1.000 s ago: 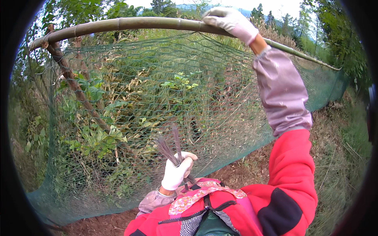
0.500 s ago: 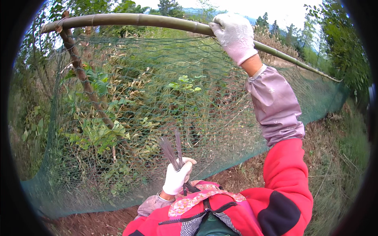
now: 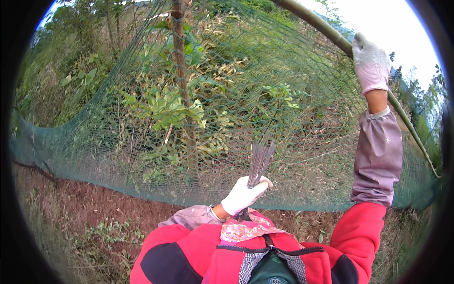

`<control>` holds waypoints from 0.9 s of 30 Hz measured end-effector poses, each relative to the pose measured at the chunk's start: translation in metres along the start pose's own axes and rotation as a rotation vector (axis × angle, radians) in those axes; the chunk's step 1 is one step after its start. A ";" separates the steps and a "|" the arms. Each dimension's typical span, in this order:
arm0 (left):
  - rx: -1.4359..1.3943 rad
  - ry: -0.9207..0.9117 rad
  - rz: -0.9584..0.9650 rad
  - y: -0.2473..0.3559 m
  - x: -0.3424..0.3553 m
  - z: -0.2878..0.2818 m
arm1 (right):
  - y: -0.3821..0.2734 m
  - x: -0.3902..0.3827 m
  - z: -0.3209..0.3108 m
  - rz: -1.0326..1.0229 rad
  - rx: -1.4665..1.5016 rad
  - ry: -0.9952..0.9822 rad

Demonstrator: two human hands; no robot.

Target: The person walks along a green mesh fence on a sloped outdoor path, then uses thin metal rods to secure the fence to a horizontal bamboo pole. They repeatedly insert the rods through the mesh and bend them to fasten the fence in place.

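Observation:
My gloved right hand (image 3: pixel 371 66) is raised at the upper right, its fingers wrapped round a greenish bamboo pole (image 3: pixel 321 26). Low in front of my chest, my gloved left hand (image 3: pixel 242 196) is closed on a bundle of thin dark strips (image 3: pixel 259 158). Their loose ends fan upward out of the fist, and a short part sticks out below it. Green netting (image 3: pixel 85 158) hangs from the pole and spreads across the view beyond both hands. The strips appear in front of the mesh; I cannot tell whether they touch it.
A rough wooden post (image 3: pixel 179 59) stands at the net, left of the middle. Leafy plants (image 3: pixel 170 111) and dry grass grow behind the mesh. Reddish bare soil (image 3: pixel 71 196) runs along its lower edge, with weeds (image 3: pixel 116 232) nearer to me.
My view has swung left and down, so the post and pole sit farther right and higher in it. My right hand still grips the pole; my left keeps the bundle.

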State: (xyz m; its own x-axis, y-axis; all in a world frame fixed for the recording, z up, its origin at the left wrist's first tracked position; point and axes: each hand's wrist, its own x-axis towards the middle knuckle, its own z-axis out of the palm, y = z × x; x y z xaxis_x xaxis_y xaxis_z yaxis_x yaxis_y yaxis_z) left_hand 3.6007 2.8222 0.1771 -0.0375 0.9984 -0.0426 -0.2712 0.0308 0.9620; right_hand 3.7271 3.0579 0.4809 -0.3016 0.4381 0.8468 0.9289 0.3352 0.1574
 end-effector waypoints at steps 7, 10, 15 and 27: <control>-0.029 0.046 0.018 -0.005 0.003 -0.001 | 0.012 0.001 0.039 -0.098 0.190 0.247; -0.038 0.087 -0.015 -0.006 0.005 -0.001 | 0.025 0.000 0.051 0.096 0.559 0.229; -0.083 0.095 -0.003 -0.004 0.003 -0.003 | 0.033 0.003 0.058 0.160 0.993 0.312; -0.010 0.118 0.144 -0.005 0.001 -0.017 | 0.065 0.017 0.074 0.043 1.181 -0.014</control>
State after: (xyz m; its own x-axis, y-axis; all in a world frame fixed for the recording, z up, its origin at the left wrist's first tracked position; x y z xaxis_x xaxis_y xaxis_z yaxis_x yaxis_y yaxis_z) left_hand 3.5858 2.8219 0.1677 -0.1886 0.9800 0.0633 -0.2647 -0.1128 0.9577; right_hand 3.7668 3.1493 0.4674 -0.2839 0.4747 0.8331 0.1662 0.8801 -0.4448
